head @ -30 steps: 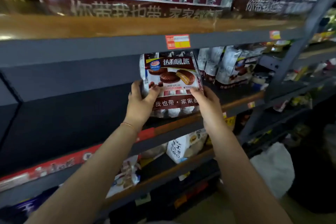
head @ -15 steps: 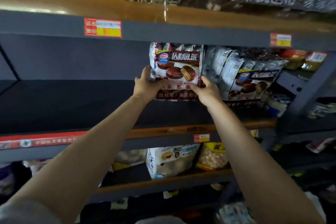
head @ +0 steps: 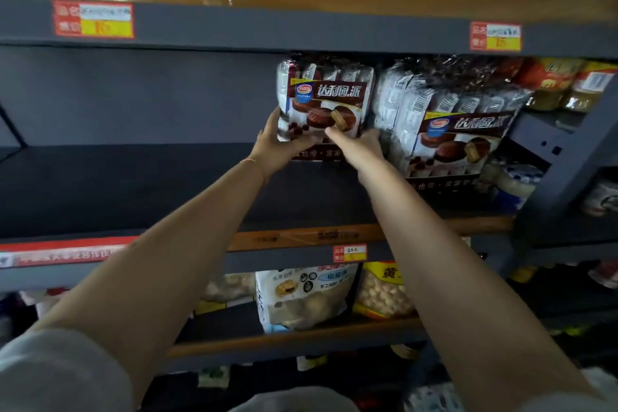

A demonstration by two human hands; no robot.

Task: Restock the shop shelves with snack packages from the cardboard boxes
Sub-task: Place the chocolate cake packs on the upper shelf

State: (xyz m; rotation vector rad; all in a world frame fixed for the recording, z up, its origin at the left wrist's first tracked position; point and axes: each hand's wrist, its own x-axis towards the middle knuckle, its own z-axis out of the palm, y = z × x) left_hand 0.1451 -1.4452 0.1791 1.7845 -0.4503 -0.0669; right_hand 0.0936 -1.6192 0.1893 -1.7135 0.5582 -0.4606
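A brown and white chocolate pie package (head: 326, 100) stands upright on the dark middle shelf (head: 140, 191). My left hand (head: 279, 145) grips its lower left edge, thumb on the front. My right hand (head: 359, 145) holds its lower right corner, thumb across the front. Both arms reach up and forward. Right beside it stands another package of the same pies (head: 451, 130), leaning a little. No cardboard box is in view.
The middle shelf to the left of the package holds nothing. Orange snack bags (head: 565, 84) sit at the far right. Below, a white bag (head: 304, 298) and a yellow bag (head: 384, 291) stand on the lower shelf. Price tags (head: 93, 19) hang on the upper shelf edge.
The package has gone deeper onto the shelf, closer to the neighbouring pies. My right hand has shifted along its lower edge towards the middle. The view has swung slightly left.
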